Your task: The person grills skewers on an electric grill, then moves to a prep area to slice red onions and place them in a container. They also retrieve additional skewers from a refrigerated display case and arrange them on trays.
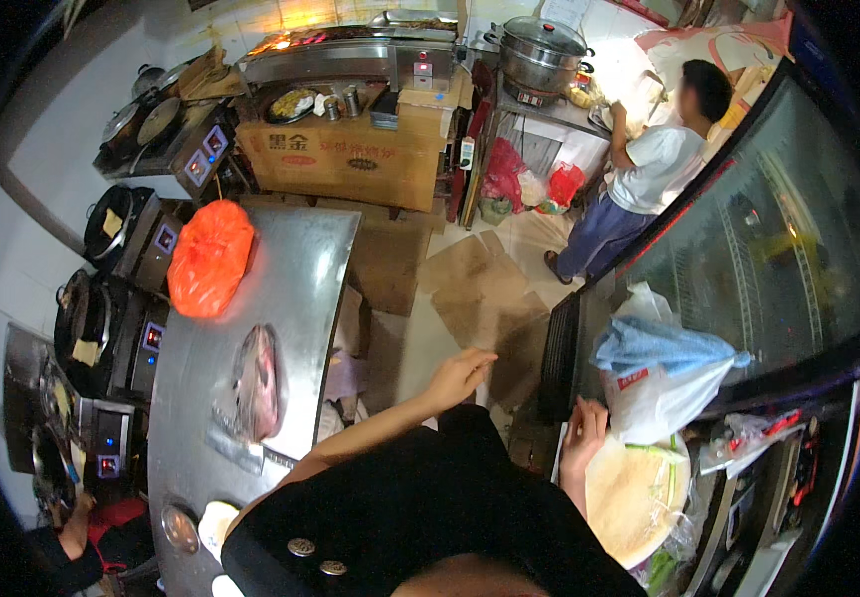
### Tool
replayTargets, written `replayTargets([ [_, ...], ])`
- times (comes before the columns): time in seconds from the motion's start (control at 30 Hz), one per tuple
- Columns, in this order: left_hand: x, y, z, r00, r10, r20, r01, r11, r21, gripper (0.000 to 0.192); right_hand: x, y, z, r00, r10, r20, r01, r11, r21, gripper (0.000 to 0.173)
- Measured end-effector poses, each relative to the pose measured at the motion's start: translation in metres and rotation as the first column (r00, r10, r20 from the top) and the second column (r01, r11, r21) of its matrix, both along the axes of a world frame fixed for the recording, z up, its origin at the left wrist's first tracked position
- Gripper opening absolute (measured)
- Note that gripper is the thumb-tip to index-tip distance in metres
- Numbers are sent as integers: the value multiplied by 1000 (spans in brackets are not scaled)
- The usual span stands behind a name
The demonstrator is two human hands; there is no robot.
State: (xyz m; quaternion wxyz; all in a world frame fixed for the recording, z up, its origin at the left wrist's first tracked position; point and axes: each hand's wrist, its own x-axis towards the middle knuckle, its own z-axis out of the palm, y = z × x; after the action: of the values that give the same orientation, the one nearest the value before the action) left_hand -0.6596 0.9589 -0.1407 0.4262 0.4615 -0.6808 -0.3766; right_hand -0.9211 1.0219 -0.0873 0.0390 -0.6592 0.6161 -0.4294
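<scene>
My left hand (461,378) is raised over the floor beside the steel table (295,269), fingers loosely bent, touching nothing; whether it holds anything small is not clear. At the right, my right hand (585,433) is close to a round wooden cutting board (635,492), its fingers curled; its grip is unclear. On the table lies a whole fish (258,384), its tail end beside a metal cleaver blade (234,446). An orange plastic bag (212,257) sits at the table's far left corner. White plastic bags with a blue cloth (661,347) on top lie beyond the board.
Induction cookers with woks (86,343) line the left wall. A person (653,164) stands by a counter at the upper right, near a steamer pot (545,45). Another person's hand (75,526) is at a pan, lower left. Flattened cardboard (482,276) covers the floor.
</scene>
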Motion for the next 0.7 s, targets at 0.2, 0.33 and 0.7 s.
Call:
replayTargets([
  [0.2, 87, -127, -3, 929, 359, 91, -361, 933, 7, 22, 39, -211, -35, 994, 93, 54, -95, 995, 33, 24],
  [0.33, 163, -170, 25, 786, 615, 66, -618, 780, 98, 23, 129, -348, -27, 899, 437, 44, -439, 892, 109, 44],
  [0.7, 303, -290, -25, 277, 961, -6, -945, 273, 181, 20, 393, -561, -22, 411, 903, 125, -894, 372, 248, 37],
])
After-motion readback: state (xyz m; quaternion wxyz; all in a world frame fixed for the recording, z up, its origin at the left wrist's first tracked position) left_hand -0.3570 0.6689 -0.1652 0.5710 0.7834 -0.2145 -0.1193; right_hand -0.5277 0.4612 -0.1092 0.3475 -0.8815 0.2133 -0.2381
